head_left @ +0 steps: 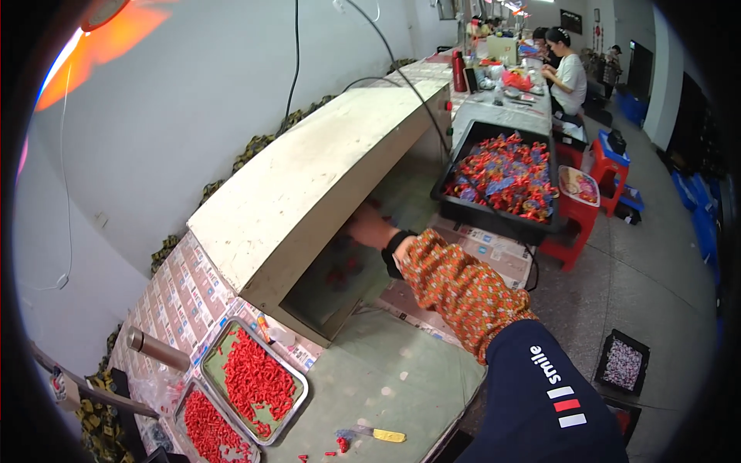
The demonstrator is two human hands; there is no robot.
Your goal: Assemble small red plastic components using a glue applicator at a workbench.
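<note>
A: The right hand [369, 228] is reaching in under the long pale shelf [309, 174] over the desk [386, 370], arm stretched out in a patterned orange sleeve cover [459, 289].

B: Is it holding anything?

A: Cannot tell. The hand is blurring in the shadow, so whether its fingers are spread or pinched is not showing. Some small red pieces [343, 272] are lying under the shelf, just below and near the hand, apart from it as far as I can make out.

B: And the left hand?

A: Not showing anywhere.

B: What is sitting around it?

A: Two metal trays of red pieces [255, 380] are lying at the near left of the desk, well apart from the hand. A yellow-handled tool [384, 435] is resting at the front edge with a few red bits beside it. Further along, a black bin [502, 179] is brimming with red and blue items, to the right of the hand. Another person [567, 77] is sitting at the far end.
</note>
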